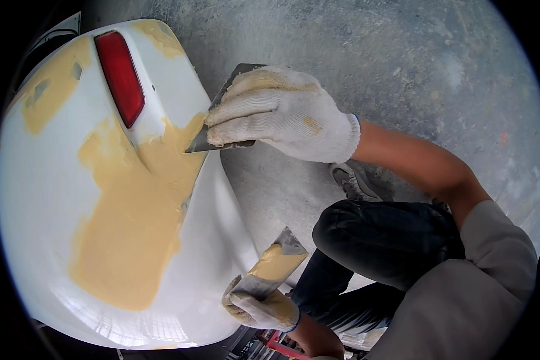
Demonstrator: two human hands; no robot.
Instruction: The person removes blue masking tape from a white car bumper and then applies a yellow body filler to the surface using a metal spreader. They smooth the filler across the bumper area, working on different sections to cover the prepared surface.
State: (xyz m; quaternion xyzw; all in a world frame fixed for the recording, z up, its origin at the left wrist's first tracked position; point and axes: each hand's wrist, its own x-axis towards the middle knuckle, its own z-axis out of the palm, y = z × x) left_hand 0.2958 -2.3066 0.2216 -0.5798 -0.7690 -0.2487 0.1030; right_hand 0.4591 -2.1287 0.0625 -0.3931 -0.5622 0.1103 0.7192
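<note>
A white curved car body panel [42,198], probably a bumper, fills the left side, with a red lens [119,75] and patches of beige filler [126,240]. My right hand [279,111], in a white knit glove smudged with beige, grips a grey flat spreader [198,138], whose lower corner meets the filler near the panel's right edge below the lens. My left hand [261,309], also gloved, is closed on a grey metal plate [291,239] bearing beige filler, held low beside the panel's lower right.
My bent knees in dark trousers [372,234] and a grey shoe [348,180] are at the lower right on a grey concrete floor [414,54]. A red metal object [276,342] with other items shows below my left hand. Dark parts lie behind the panel's upper left.
</note>
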